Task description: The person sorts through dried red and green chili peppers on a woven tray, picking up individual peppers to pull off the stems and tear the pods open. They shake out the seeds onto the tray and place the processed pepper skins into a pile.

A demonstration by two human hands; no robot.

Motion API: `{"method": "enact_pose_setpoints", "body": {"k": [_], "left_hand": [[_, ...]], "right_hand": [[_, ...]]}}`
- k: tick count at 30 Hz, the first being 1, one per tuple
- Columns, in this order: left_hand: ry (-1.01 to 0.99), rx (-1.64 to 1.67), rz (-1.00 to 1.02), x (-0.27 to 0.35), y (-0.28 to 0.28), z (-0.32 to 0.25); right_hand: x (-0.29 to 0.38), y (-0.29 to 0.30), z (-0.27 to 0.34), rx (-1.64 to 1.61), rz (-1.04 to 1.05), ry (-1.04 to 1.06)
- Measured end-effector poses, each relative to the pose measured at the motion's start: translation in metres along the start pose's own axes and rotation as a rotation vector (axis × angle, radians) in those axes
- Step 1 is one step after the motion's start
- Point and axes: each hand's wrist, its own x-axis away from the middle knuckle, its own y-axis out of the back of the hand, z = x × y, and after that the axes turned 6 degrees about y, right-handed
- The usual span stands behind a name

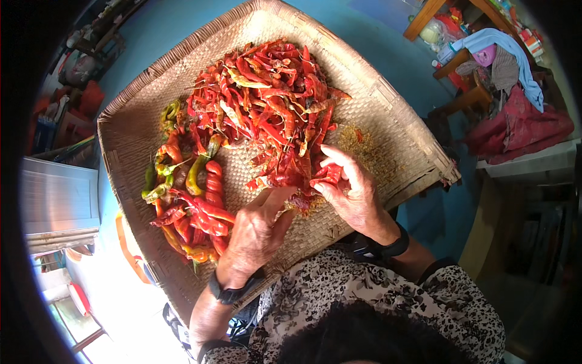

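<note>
A woven bamboo tray (363, 82) with a raised rim lies before me. A large heap of dried red chili peppers (273, 100) fills its middle. On its left side is a looser group of fresher red, orange and green peppers (200, 214). My right hand (357, 195) holds a piece of red chili (329, 175) between thumb and fingers. Close beside it, my left hand (257, 227) reaches to the near edge of the heap with its fingers bent down; whether they grip anything is hidden. Loose chili seeds (363, 145) lie right of the heap, more below my fingers.
A wooden chair (468, 98) draped with clothes stands at the upper right, with a dark red cloth (520, 129) beside it. Bags and household items crowd the upper left. A pale ribbed panel (61, 195) is at the left, above a bright opening. The floor is blue.
</note>
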Motion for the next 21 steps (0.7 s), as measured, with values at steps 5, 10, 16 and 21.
{"method": "enact_pose_setpoints", "body": {"k": [5,10,16,21], "left_hand": [[0.184,0.24,0.0,-0.012,-0.016,-0.014],[0.147,0.177,0.03,-0.011,-0.024,-0.007],[0.162,0.361,0.026,-0.005,-0.02,-0.001],[0.368,0.778,0.045,0.002,-0.008,0.006]], "right_hand": [[-0.004,-0.001,0.01,0.148,0.08,0.235],[0.003,-0.008,0.012,0.252,0.207,0.288],[0.007,-0.017,0.011,0.259,0.231,0.302],[0.011,-0.017,-0.003,0.16,0.149,0.2]]}}
